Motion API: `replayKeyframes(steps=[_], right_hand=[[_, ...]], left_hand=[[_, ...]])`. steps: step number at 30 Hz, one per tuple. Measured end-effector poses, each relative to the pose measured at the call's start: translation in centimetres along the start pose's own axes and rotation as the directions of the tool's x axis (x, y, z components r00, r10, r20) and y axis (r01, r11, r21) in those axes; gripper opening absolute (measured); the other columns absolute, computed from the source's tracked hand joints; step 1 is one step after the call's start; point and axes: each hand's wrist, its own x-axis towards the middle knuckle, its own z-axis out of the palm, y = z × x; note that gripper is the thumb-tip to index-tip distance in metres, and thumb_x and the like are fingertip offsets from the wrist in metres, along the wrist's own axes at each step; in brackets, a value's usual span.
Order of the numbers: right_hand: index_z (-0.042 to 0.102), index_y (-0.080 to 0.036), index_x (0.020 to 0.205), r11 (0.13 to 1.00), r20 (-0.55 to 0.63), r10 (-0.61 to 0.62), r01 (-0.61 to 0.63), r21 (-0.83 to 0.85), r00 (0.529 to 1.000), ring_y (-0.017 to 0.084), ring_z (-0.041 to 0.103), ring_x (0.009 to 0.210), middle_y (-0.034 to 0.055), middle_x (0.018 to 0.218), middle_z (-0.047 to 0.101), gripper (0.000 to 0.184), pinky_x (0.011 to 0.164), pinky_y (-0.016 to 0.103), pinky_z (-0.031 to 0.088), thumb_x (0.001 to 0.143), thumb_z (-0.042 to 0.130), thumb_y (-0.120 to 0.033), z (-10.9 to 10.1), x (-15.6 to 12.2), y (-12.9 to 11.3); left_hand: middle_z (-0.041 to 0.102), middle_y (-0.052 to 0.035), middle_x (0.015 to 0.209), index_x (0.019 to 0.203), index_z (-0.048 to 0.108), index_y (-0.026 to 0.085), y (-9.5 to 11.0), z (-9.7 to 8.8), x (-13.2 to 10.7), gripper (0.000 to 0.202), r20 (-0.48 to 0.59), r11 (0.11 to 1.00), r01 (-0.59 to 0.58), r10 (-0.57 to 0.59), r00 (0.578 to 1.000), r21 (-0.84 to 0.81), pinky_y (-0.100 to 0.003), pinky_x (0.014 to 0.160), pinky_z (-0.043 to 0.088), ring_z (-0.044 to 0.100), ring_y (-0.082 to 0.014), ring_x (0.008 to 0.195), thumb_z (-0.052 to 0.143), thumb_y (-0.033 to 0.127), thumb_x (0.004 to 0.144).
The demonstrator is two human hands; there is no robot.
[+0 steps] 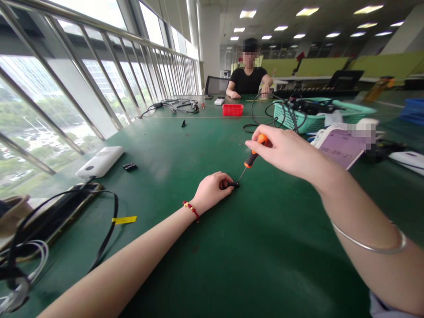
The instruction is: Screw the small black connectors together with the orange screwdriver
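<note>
My right hand (280,148) is closed around the orange and black handle of a screwdriver (251,159). The screwdriver slants down to the left, and its thin metal tip meets the end of a small black part (234,184). With thumb and fingers, my left hand (213,190) pinches that black part against the green tabletop. My fingers cover much of the part, so its exact kind cannot be made out. Whether the tip sits in a screw is too small to tell.
A white power bank (101,161) and a small black piece (130,167) lie at left, near a cable with a yellow tag (124,220). Further back are a red tray (232,110) and a teal basket (291,118). A phone (339,143) stands at right. A person (249,79) sits opposite.
</note>
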Motion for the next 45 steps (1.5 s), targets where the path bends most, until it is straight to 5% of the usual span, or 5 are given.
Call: replayKeyframes(steps=[10, 18, 26, 34, 45], right_hand=[[0.059, -0.024, 0.096, 1.000, -0.045, -0.013, 0.012, -0.023, 0.999, 0.014, 0.051, 0.058, 0.0005, 0.076, 0.064, 0.023, 0.055, 0.026, 0.031, 0.075, 0.053, -0.031, 0.1, 0.0, -0.3], [0.061, -0.024, 0.076, 0.988, -0.074, 0.007, -0.018, -0.151, 0.997, 0.018, 0.054, 0.061, 0.0027, 0.069, 0.064, 0.027, 0.055, 0.028, 0.031, 0.083, 0.050, -0.048, 0.3, -0.1, -0.6], [0.057, -0.023, 0.099, 0.999, -0.076, -0.045, 0.045, 0.001, 0.996, 0.013, 0.052, 0.057, 0.0010, 0.079, 0.065, 0.028, 0.054, 0.025, 0.033, 0.071, 0.058, -0.029, 0.6, 0.1, 0.0], [0.059, -0.023, 0.079, 0.998, -0.080, -0.027, 0.023, -0.051, 0.996, 0.017, 0.055, 0.062, 0.0017, 0.071, 0.064, 0.023, 0.057, 0.027, 0.036, 0.080, 0.054, -0.046, 0.7, 0.1, -0.3], [0.058, -0.023, 0.091, 0.998, -0.046, -0.023, 0.026, 0.061, 0.999, 0.015, 0.053, 0.056, 0.0002, 0.069, 0.062, 0.024, 0.053, 0.026, 0.036, 0.074, 0.061, -0.040, 0.4, 0.2, 0.0]], left_hand=[[0.062, -0.0006, 0.078, 0.088, 0.069, 0.019, 0.3, -0.1, 0.1, 0.017, -0.001, 1.000, 0.013, -0.013, 1.000, 0.013, -0.022, 0.059, 0.043, 0.055, -0.0118, 0.066, 0.059, 0.026, 0.076], [0.062, -0.0006, 0.078, 0.088, 0.069, 0.019, 0.3, 0.0, 0.1, 0.017, 0.003, 1.000, 0.007, -0.007, 1.000, 0.006, -0.022, 0.059, 0.043, 0.055, -0.0119, 0.066, 0.058, 0.026, 0.076], [0.062, -0.0005, 0.078, 0.088, 0.068, 0.019, 0.2, 0.0, 0.1, 0.017, -0.003, 1.000, 0.000, 0.000, 1.000, 0.003, -0.023, 0.059, 0.042, 0.054, -0.0117, 0.065, 0.059, 0.027, 0.076], [0.062, -0.0001, 0.077, 0.088, 0.069, 0.019, 0.2, 0.1, 0.1, 0.016, -0.005, 1.000, 0.006, -0.006, 1.000, 0.000, -0.023, 0.059, 0.042, 0.054, -0.0117, 0.065, 0.059, 0.025, 0.076], [0.062, -0.0004, 0.077, 0.088, 0.069, 0.019, 0.5, -0.1, 0.1, 0.017, 0.004, 1.000, 0.015, -0.015, 1.000, 0.011, -0.022, 0.059, 0.042, 0.055, -0.0117, 0.065, 0.058, 0.026, 0.076]])
